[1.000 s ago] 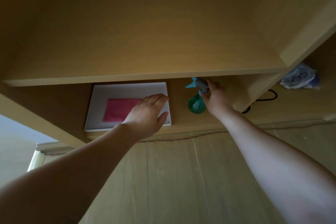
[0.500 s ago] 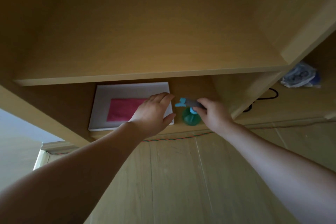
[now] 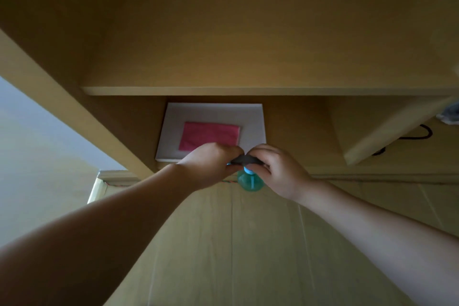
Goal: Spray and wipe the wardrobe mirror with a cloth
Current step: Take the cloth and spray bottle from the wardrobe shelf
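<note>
Flat on a white board (image 3: 171,131) at the front edge of the low shelf (image 3: 298,136), a pink cloth (image 3: 210,135); just before that edge, left hand (image 3: 208,164) curled tight on the dark top of the green spray bottle (image 3: 250,181); right hand (image 3: 278,171) curled round the top's other side; black cable (image 3: 419,135) far right.

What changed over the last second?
The right hand drew the spray bottle out of the shelf toward the person; the left hand left the white board and took hold of its sprayer head. The pink cloth stayed on the board.
</note>
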`<state>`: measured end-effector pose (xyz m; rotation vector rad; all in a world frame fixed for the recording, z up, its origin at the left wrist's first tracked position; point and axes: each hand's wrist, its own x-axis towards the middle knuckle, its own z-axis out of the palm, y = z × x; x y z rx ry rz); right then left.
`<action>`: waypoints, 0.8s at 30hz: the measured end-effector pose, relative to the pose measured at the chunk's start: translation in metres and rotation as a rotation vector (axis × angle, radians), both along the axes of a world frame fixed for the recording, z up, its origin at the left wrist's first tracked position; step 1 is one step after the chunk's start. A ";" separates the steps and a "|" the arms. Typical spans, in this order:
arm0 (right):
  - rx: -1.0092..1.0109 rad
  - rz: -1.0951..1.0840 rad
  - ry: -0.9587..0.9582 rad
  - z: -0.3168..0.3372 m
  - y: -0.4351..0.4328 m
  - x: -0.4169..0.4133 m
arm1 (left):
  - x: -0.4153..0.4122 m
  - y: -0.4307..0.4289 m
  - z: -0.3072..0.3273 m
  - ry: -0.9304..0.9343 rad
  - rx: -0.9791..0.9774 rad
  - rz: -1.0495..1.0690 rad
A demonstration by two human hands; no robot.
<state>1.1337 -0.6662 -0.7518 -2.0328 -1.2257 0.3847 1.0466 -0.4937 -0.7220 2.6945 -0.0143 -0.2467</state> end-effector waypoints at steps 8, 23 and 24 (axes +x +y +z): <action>0.118 -0.079 -0.022 -0.021 0.038 0.006 | -0.038 0.038 -0.006 0.009 0.048 0.094; -0.710 -0.060 -0.248 -0.093 0.130 0.032 | -0.074 0.080 -0.015 0.039 0.091 0.142; -0.739 -0.048 -0.280 -0.095 0.133 0.031 | -0.075 0.080 -0.014 0.047 0.092 0.140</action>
